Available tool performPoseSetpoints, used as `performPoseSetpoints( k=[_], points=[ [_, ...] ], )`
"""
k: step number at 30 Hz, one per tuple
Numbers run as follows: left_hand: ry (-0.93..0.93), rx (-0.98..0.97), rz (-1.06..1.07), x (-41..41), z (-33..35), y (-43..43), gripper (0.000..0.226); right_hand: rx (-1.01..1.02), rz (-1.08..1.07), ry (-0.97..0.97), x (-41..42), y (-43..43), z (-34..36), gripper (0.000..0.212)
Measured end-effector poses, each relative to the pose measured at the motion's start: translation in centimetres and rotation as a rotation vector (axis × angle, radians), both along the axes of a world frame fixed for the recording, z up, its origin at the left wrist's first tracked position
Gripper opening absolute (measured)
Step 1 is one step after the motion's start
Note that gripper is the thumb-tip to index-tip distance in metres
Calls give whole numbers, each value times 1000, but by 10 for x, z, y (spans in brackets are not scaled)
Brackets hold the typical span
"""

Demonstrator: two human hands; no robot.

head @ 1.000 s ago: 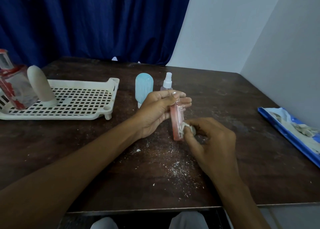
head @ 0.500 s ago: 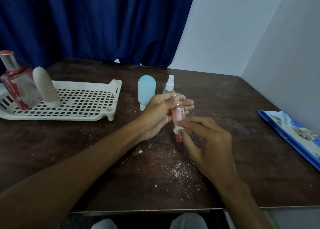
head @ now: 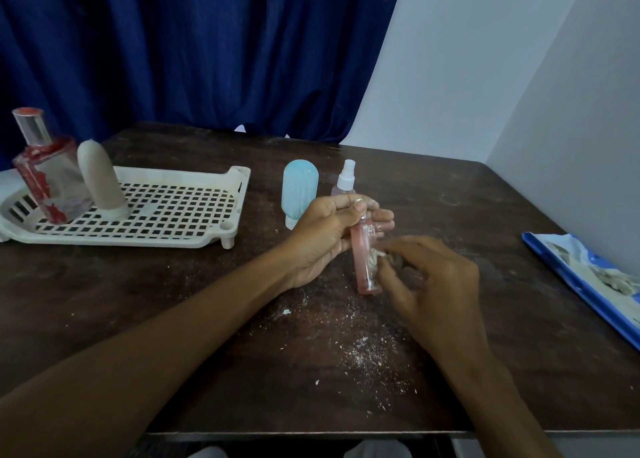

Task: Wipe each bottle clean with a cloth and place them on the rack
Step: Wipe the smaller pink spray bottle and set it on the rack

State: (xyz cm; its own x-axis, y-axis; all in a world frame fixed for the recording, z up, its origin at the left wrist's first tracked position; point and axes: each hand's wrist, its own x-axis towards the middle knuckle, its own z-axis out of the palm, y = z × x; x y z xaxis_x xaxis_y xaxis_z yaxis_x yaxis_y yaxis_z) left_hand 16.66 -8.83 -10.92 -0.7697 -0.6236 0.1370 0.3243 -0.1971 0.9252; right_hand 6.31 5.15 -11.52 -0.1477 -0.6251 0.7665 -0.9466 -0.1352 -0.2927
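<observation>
Pink, slim and translucent, the plastic bottle [head: 363, 257] stands upright over the dark wooden table [head: 207, 302]. The left hand [head: 325, 236] curls round its cap end, and the right hand [head: 433, 277] pinches a crumpled white cloth [head: 375, 258] against its side. Wiping is the step in hand. Next, I judge, comes a carry leftward past the pale blue rounded bottle [head: 299, 191], over the raised rim of the white perforated plastic rack [head: 166, 215] and onto its open right half.

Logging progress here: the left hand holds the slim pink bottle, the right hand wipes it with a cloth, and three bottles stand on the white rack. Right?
Only two stand on the white rack in the head view: a clear glass bottle and a beige bottle. The light blue bottle and spray bottle stand on the table. The rest is right.
</observation>
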Motion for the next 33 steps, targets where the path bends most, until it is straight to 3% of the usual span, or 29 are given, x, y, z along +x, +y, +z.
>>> performPoseSetpoints(
  k=[7, 16, 33],
  points=[
    [-14, -41, 20, 3, 3, -3, 21, -50, 50, 97, -1, -22, 9, 21],
    [1, -40, 22, 2, 1, -3, 21, -129, 14, 77, -3, -29, 2, 26],
    [19, 6, 7, 3, 3, -2, 22, -65, 71, 88, -5, -17, -1, 17]
  ],
)
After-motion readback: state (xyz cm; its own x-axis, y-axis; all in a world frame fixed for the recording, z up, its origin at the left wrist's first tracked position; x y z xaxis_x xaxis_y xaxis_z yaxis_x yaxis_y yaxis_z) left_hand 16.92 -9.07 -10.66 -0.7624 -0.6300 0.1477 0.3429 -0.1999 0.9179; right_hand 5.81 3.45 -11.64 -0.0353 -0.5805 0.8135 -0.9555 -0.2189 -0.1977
